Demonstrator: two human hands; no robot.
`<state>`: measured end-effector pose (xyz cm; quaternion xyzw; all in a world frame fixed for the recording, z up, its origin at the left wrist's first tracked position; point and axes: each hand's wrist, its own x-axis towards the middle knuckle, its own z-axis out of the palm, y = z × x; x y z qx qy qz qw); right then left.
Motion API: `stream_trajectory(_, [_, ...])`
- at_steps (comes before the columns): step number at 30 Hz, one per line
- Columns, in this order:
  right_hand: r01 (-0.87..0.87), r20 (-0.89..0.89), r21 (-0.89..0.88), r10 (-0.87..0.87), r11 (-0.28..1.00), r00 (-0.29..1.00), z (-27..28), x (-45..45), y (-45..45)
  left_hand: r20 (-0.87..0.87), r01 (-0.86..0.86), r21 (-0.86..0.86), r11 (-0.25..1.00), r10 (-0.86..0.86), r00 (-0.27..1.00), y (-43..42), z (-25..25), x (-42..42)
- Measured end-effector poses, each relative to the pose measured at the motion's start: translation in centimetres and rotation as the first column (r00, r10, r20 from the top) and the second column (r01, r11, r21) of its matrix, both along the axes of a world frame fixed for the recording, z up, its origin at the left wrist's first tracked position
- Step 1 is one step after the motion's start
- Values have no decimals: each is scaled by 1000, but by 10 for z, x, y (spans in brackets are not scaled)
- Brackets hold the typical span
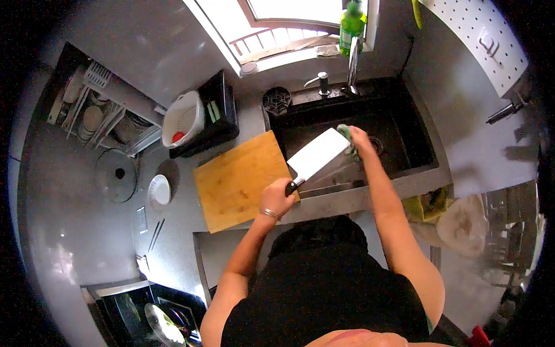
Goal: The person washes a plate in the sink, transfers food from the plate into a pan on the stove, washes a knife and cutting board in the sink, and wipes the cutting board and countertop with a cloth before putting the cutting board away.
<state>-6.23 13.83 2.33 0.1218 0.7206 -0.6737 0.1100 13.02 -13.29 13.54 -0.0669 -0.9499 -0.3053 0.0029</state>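
Gripping the cleaver (317,155) by its black handle, we have our left hand (277,198) closed around the grip, while our right hand (361,141) clasps a green cloth or pad (346,134) against the far end of the blade. The cleaver spans the space between our hands, mostly over the sink (421,133) — probably so that drips fall into the basin — with its handle above the near corner of the cutting board (237,185). Holding it broad side up seems to give the cloth a flat face to press on, with the left-hand fingers well back from the edge.

The blade is wide, rectangular and pale, so bright in this light that no marks can be made out on it.

Left of our left hand, the wooden board lies on the counter (182,217), its corner just beside the sink. Beyond our right hand stand the faucet (353,63) and, behind it, a green bottle (351,32). Farther out, well to the left of our left hand, are a white bowl (159,190) and a pair of chopsticks (156,235).
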Motion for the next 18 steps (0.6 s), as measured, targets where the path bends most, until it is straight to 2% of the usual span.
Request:
stream_trajectory(1, [86, 107, -244, -61, 966, 992, 0, 2, 7, 33, -11, 132, 991, 7, 999, -2, 10, -2])
stream_trajectory(2, [187, 226, -458, -89, 869, 970, 9, 6, 9, 65, -29, 265, 964, 12, 998, -5, 16, -6])
stream_trajectory(3, [146, 119, -467, -101, 872, 988, 17, 9, 5, 218, -79, 529, 845, -46, 975, -12, 6, -12])
stream_trajectory(5, [65, -89, -473, -121, 878, 989, 61, 27, -19, 380, -259, 730, 632, -60, 923, -14, 1, -25])
stream_trajectory(6, [21, -203, -394, -110, 919, 973, 88, 39, -39, 454, -352, 789, 504, -91, 887, -14, 1, -30])
stream_trajectory(7, [-1, -361, -244, -89, 970, 928, 97, 45, -63, 492, -424, 801, 422, -63, 868, -7, 14, -33])
stream_trajectory(8, [-12, -649, -57, -27, 998, 760, 92, 48, -88, 516, -457, 817, 352, -93, 852, -6, 12, -37])
stream_trajectory(9, [-55, -662, 41, 69, 998, 746, 60, 48, -114, 534, -486, 828, 279, -126, 836, -6, 9, -42])
stream_trajectory(10, [-19, -624, 481, 357, 876, 695, 80, 72, -131, 546, -514, 833, 203, -161, 822, -5, 7, -46])
stream_trajectory(11, [79, -672, 571, 411, 817, 617, 99, 91, -138, 520, -479, 842, 247, -140, 842, -2, 14, -48])
stream_trajectory(12, [6, -717, 451, 358, 892, 597, 94, 92, -138, 531, -500, 844, 195, -170, 830, -6, 14, -49])
stream_trajectory(14, [-22, -789, 374, 331, 927, 518, 81, 98, -133, 541, -536, 840, 91, -225, 810, -18, 9, -52])
stream_trajectory(17, [15, -744, 457, 373, 889, 555, 64, 107, -112, 552, -555, 829, 68, -263, 792, -27, 5, -47])
stream_trajectory(18, [-16, -712, 344, 271, 939, 648, 62, 105, -104, 562, -572, 819, 49, -277, 780, -29, 5, -46])
